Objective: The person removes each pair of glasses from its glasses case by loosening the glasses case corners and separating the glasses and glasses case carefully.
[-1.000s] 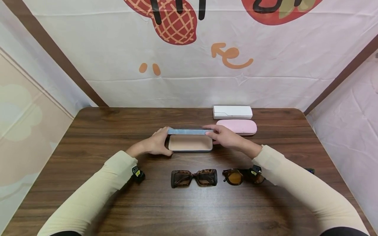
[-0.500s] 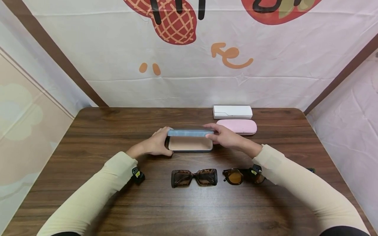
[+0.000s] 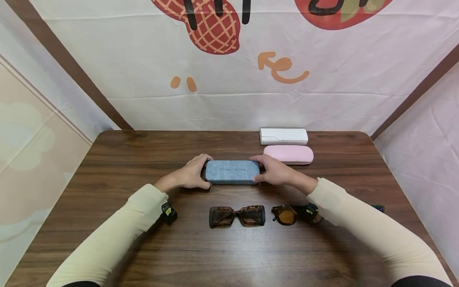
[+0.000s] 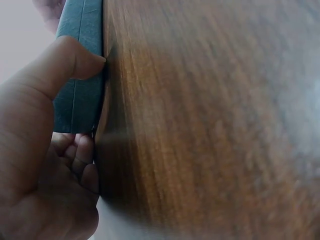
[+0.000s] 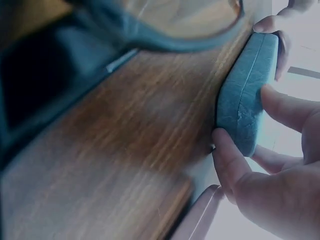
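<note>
A blue-grey glasses case point(image 3: 231, 172) lies closed on the wooden table, its lid down, with faint lettering on top. My left hand point(image 3: 191, 173) grips its left end; in the left wrist view the thumb point(image 4: 82, 60) presses the long front side and the other fingers go round the end. At the opposite end my right hand point(image 3: 274, 170) holds the case, thumb and fingers spread around the corner. From the right wrist view, the seam between lid and base point(image 5: 245, 95) runs along the side. The inside of the case is hidden.
Tortoiseshell sunglasses point(image 3: 236, 215) lie in front of the case. Amber-lensed glasses point(image 3: 287, 215) sit to their right, partly covered by my right wrist. A pink case point(image 3: 289, 154) and a white case point(image 3: 283, 136) stand behind my right hand. A dark object point(image 3: 378, 208) peeks past the right sleeve.
The blue-grey lid, raised at first with the pale inside showing, has come down towards me and now covers the base. My right hand moved with the lid; the left stayed at its end.
</note>
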Tool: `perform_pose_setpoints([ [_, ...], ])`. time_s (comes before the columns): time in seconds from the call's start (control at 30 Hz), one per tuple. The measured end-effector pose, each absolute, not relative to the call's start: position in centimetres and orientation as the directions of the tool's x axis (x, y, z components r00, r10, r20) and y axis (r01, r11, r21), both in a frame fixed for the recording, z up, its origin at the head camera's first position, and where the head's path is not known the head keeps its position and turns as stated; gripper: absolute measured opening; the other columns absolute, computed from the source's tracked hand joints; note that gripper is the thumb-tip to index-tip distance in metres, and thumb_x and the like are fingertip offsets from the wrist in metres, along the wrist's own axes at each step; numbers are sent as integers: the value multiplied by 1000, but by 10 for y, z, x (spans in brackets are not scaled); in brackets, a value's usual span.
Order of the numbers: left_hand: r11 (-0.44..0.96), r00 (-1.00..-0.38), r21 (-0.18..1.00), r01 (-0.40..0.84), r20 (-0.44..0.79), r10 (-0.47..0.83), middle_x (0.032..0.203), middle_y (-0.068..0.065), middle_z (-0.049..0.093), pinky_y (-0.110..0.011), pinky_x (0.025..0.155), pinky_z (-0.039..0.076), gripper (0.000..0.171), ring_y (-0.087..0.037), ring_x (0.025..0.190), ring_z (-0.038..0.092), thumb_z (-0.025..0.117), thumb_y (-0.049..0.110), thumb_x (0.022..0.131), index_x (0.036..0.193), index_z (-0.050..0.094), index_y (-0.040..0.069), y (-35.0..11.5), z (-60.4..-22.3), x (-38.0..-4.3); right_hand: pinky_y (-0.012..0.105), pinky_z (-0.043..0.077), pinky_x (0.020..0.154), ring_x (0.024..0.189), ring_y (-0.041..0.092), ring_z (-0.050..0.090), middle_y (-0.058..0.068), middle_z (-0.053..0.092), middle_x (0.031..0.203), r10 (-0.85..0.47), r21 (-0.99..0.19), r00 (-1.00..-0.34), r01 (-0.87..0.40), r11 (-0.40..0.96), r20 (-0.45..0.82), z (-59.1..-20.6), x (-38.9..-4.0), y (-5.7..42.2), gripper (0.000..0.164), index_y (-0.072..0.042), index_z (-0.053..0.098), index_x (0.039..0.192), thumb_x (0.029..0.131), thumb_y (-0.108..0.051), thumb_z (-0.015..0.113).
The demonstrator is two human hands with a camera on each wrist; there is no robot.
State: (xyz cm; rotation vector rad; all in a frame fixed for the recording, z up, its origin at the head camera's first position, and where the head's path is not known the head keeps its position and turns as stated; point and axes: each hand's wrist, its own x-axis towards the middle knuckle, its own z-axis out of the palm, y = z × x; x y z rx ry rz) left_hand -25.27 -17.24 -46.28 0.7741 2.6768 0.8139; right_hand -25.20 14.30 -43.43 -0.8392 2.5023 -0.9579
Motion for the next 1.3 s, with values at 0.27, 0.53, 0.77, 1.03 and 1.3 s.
perform_pose_setpoints([
  [0.27, 704, -826, 568, 427, -72, 559, 126, -15, 50, -60, 104, 33, 67, -36, 119, 47, 81, 18, 80, 133, 44, 2, -172, -462, -253, 49, 42, 108, 132, 37, 50, 29, 48, 146, -650, -583, -754, -488, 650, -95, -430, -251, 140, 70, 12, 39, 149, 92, -9, 73],
  [0.53, 698, -823, 578, 423, -77, 563, 127, -16, 50, -60, 104, 32, 67, -36, 120, 46, 82, 18, 79, 133, 44, 3, -172, -461, -253, 44, 47, 95, 110, 29, 54, 28, 53, 137, -637, -503, -759, -502, 703, -134, -427, -253, 136, 74, 10, 41, 149, 88, -15, 76],
  [0.77, 692, -820, 593, 413, -90, 566, 130, -17, 49, -61, 105, 32, 68, -38, 124, 45, 82, 19, 81, 135, 43, 4, -174, -462, -254, 43, 47, 95, 112, 29, 54, 27, 51, 139, -632, -428, -765, -532, 730, -127, -429, -249, 132, 83, 10, 38, 151, 85, -17, 81],
  [1.03, 692, -810, 582, 426, -95, 579, 130, -15, 50, -57, 103, 36, 69, -35, 122, 46, 83, 21, 82, 135, 44, 4, -174, -460, -255, 43, 48, 96, 116, 29, 54, 26, 50, 142, -619, -402, -773, -529, 748, -135, -428, -248, 130, 80, 8, 39, 151, 87, -17, 80],
  [1.3, 713, -797, 530, 459, -110, 594, 129, -14, 52, -51, 104, 40, 70, -33, 124, 47, 85, 23, 81, 135, 46, 2, -171, -449, -255, 43, 48, 94, 114, 28, 55, 25, 53, 141, -628, -397, -769, -544, 739, -116, -423, -246, 135, 78, 8, 43, 150, 86, -18, 80],
])
